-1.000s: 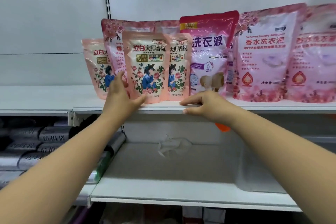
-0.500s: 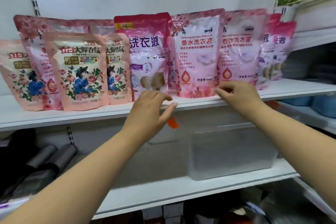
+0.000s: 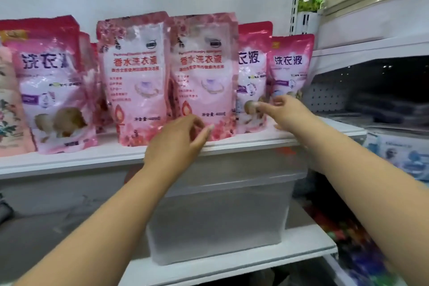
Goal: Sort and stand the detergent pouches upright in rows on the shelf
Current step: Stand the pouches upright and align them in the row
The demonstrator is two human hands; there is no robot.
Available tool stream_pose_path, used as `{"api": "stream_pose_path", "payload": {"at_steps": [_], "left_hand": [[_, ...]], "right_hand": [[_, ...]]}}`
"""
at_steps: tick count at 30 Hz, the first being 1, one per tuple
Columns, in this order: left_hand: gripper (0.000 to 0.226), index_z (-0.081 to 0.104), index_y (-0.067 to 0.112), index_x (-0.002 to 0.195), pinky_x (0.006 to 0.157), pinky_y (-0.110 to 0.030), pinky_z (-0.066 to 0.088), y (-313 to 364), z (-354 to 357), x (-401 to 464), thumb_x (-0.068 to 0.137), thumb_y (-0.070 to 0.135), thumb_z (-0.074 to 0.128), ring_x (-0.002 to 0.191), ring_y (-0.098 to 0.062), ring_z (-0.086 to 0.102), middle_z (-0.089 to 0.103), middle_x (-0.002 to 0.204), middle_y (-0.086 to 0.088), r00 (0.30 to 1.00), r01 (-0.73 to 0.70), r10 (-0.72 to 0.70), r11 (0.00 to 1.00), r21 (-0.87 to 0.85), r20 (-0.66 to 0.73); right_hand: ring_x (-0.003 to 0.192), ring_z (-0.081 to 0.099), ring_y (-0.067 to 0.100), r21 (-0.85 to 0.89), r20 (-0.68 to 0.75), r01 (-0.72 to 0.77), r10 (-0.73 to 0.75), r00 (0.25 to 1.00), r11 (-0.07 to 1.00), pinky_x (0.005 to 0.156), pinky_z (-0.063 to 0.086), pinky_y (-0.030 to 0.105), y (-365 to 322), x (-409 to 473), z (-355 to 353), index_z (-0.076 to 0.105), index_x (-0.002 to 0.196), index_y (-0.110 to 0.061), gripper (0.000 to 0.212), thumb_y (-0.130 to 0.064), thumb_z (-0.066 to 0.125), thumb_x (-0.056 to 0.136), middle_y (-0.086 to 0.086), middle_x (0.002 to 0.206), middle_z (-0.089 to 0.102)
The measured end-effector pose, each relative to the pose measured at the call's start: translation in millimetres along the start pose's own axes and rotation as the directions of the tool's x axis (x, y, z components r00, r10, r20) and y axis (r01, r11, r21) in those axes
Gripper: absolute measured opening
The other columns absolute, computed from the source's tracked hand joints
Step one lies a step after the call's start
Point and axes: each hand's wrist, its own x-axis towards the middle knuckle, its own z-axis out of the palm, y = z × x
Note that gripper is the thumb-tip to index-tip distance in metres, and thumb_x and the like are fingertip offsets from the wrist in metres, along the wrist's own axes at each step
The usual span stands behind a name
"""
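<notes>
Hands reach toward the white shelf (image 3: 92, 160), well apart. Left hand (image 3: 176, 144), fingers loosely curled and holding nothing, hovers at the base of a pale pink flowered detergent pouch (image 3: 204, 76) standing upright. Right hand (image 3: 285, 112), fingers relaxed, touches the lower front of a magenta-topped detergent pouch (image 3: 251, 72); blur hides any grip. Below both sits a translucent plastic storage box (image 3: 220, 220).

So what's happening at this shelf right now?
A person is tidying pink detergent pouches standing in a row on a white shelf. The left hand reaches toward the base of a pale pink pouch, holding nothing. The right hand reaches for the darker pink pouches at the row's right end. A clear bin sits on the shelf below.
</notes>
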Motion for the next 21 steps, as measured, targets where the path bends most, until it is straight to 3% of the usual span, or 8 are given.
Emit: {"api": "stream_pose_path", "payload": {"at_steps": [3, 6, 9, 12, 15, 18, 21], "left_hand": [[0.031, 0.045, 0.024, 0.081, 0.057, -0.030, 0.030, 11.1, 14.0, 1.2, 0.088, 0.055, 0.042, 0.070, -0.017, 0.043, 0.048, 0.075, 0.006, 0.970, 0.222, -0.197, 0.956, 0.192, -0.142], [0.032, 0.045, 0.023, 0.081, 0.058, -0.030, 0.027, 18.7, 17.5, 6.7, 0.090, 0.053, 0.040, 0.073, -0.018, 0.041, 0.047, 0.076, 0.005, 0.954, 0.287, -0.259, 0.934, 0.210, -0.151], [0.035, 0.042, 0.024, 0.073, 0.050, -0.028, 0.022, 20.6, 19.4, 3.6, 0.090, 0.054, 0.038, 0.071, -0.017, 0.043, 0.041, 0.067, 0.010, 0.951, 0.304, -0.278, 0.923, 0.235, -0.137], [0.038, 0.043, 0.023, 0.071, 0.051, -0.028, 0.025, 19.8, 18.2, 0.1, 0.087, 0.057, 0.040, 0.070, -0.019, 0.045, 0.043, 0.065, 0.010, 0.944, 0.328, -0.305, 0.910, 0.255, -0.126], [0.042, 0.049, 0.019, 0.085, 0.059, -0.030, 0.033, 24.3, 14.5, 2.5, 0.085, 0.060, 0.041, 0.076, -0.020, 0.049, 0.053, 0.078, 0.003, 0.927, 0.374, -0.360, 0.895, 0.244, -0.103], [0.048, 0.047, 0.016, 0.104, 0.065, -0.032, 0.043, 33.7, 12.7, 4.4, 0.082, 0.058, 0.050, 0.084, -0.021, 0.055, 0.060, 0.097, -0.002, 0.910, 0.413, -0.406, 0.906, 0.090, -0.084], [0.082, 0.031, 0.009, 0.132, 0.091, -0.041, 0.042, 49.8, 15.1, 15.6, 0.075, 0.059, 0.060, 0.114, -0.031, 0.051, 0.050, 0.129, -0.012, 0.870, 0.484, -0.485, 0.875, -0.028, -0.086]], "right_hand": [[0.113, 0.048, 0.022, 0.136, 0.119, -0.001, -0.016, 0.993, 0.991, 0.100, 0.038, 0.036, 0.9, 24.3, -9.7, 0.036, 0.136, -0.008, 0.075, -0.050, 0.062, 0.080, 0.008, 0.130, 0.049], [0.109, 0.055, 0.024, 0.327, 0.221, -0.078, 0.004, 0.975, 0.942, 0.098, 0.044, 0.045, 8.4, 34.8, 0.0, 0.051, 0.122, -0.013, 0.088, -0.067, 0.070, 0.055, 0.005, 0.120, 0.060], [0.079, 0.056, 0.014, 0.413, 0.199, -0.072, -0.013, 0.980, 0.908, 0.074, 0.048, 0.029, 20.1, 43.4, 5.5, 0.057, 0.086, -0.014, 0.036, -0.046, 0.069, 0.074, 0.001, 0.086, 0.062], [0.069, 0.053, 0.012, 0.463, 0.110, -0.043, -0.009, 0.994, 0.885, 0.064, 0.044, 0.026, 31.9, 45.8, -3.6, 0.052, 0.070, -0.017, 0.026, -0.034, 0.070, 0.078, -0.002, 0.074, 0.059], [0.066, 0.054, 0.014, 0.450, 0.024, 0.008, -0.021, 0.999, 0.893, 0.061, 0.045, 0.024, 47.9, 48.3, -27.5, 0.051, 0.069, -0.015, 0.026, -0.031, 0.070, 0.079, 0.000, 0.070, 0.059], [0.070, 0.058, 0.016, 0.477, -0.021, -0.009, 0.022, 1.000, 0.879, 0.066, 0.047, 0.025, 64.3, 53.9, -53.9, 0.057, 0.075, -0.013, 0.023, -0.031, 0.070, 0.078, 0.001, 0.076, 0.063], [0.076, 0.059, 0.019, 0.507, -0.050, -0.036, 0.071, 0.996, 0.861, 0.074, 0.049, 0.030, 72.6, 61.2, -69.3, 0.054, 0.071, -0.017, 0.023, -0.032, 0.070, 0.078, 0.002, 0.077, 0.063]]}}
